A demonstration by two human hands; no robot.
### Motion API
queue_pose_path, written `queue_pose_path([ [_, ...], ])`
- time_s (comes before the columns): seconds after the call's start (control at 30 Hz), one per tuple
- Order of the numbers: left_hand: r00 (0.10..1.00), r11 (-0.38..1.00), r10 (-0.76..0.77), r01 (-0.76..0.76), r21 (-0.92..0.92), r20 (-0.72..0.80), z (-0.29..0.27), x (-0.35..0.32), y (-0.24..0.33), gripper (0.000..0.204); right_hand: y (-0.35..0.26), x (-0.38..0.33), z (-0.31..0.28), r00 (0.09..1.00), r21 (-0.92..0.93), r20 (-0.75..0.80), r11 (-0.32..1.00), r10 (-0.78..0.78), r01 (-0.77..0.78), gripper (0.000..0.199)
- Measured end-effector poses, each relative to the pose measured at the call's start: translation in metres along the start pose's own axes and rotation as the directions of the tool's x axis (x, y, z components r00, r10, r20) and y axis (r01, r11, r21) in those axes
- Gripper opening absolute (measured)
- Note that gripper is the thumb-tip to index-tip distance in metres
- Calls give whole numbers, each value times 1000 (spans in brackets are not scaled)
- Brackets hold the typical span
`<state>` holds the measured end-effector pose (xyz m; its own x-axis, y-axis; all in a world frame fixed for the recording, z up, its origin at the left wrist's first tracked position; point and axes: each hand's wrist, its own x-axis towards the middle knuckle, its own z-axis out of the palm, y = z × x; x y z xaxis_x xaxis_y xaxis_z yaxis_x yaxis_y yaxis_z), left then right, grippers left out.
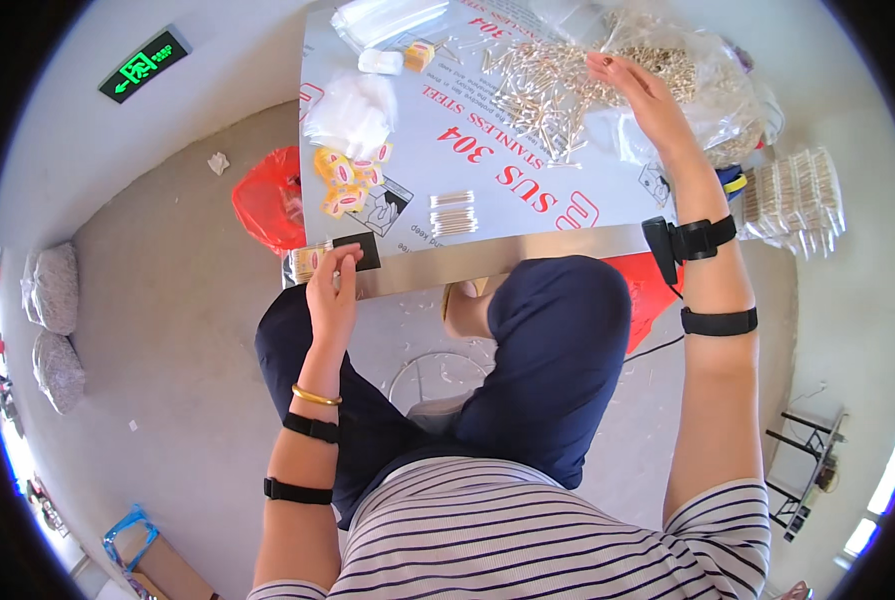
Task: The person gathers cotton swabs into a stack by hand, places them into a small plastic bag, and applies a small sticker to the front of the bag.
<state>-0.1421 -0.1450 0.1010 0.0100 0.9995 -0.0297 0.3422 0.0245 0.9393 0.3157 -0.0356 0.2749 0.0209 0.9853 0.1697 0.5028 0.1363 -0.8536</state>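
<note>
My left hand [333, 295] is at the near left corner of the metal-topped table [407, 268]. Its bent fingers close on a small clear packet of cotton swabs [307, 262] with a yellow label, beside a black square pad [365, 248]. My right hand [649, 105] is stretched out over the far right of the table, fingers extended and nothing visible in them. Beneath and beside it spreads a heap of loose cotton swabs [542, 95]. Near the front edge, several cotton swabs [453, 215] lie side by side in small groups.
Yellow labels [347, 178] and clear plastic bags [352, 115] lie along the table's left side. A large clear bag of swabs [707, 75] sits at the far right. Bundled swab packs [792, 200] stand beyond the right edge; a red bag [270, 200] hangs at the left.
</note>
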Motion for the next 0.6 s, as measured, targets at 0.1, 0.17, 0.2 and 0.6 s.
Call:
queue_pose_path([
  [0.1, 996, 993, -89, 88, -79, -15, -12, -22, -5, 23, -14, -3, 42, 994, -76, 111, 997, -4, 12, 48],
  [0.17, 999, 1000, -12, 11, -23, -44, -22, -29, -17, 23, 11, -23, 98, 975, -60, 211, 997, 65, -53, 47],
  [0.2, 997, 997, 56, -53, 50, -58, -29, -33, -23, 23, 22, -41, 134, 971, -65, 223, 995, 88, -75, 49],
  [0.6, 996, 999, -43, 41, -22, -80, -74, -31, -36, 23, 92, -163, 261, 991, -675, 128, 728, -50, 124, 89],
])
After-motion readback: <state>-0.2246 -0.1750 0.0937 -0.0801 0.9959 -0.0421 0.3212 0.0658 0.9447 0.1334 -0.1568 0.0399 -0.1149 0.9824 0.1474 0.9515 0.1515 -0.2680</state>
